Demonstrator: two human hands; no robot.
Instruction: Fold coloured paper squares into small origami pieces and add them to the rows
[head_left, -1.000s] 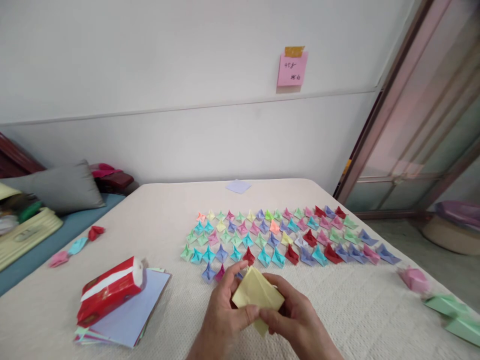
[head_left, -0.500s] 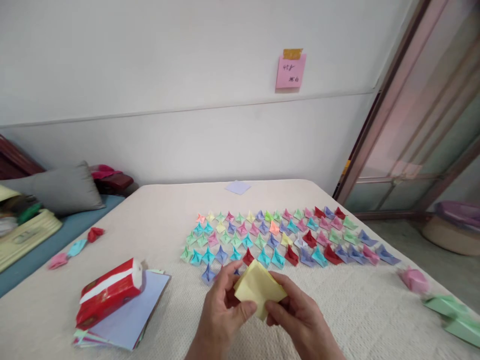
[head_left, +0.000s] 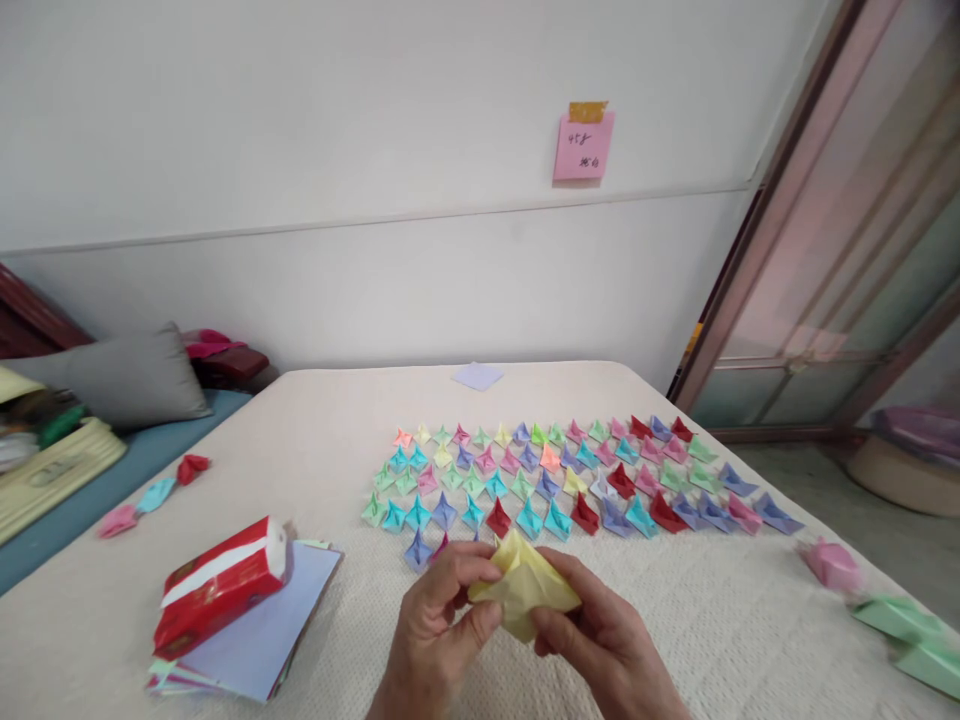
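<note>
A folded yellow paper, partly opened into a pointed, bulging shape, is held between my two hands low in the middle of the view. My left hand pinches its left corner with thumb and fingers. On the right corner, my right hand grips with the thumb across the front. Just beyond the hands stand several rows of small folded paper boats in many colours. A blue paper boat sits left of my left hand, and those beside it are partly hidden behind that hand.
At the left, a red tissue pack lies on a stack of coloured paper. Pink and green folded papers lie near the right edge. One lilac sheet rests at the far edge of the bed-like surface.
The yellow paper has gone from a flat diamond to a creased, spread, bulging shape between my fingers. Both hands stay in nearly the same place.
</note>
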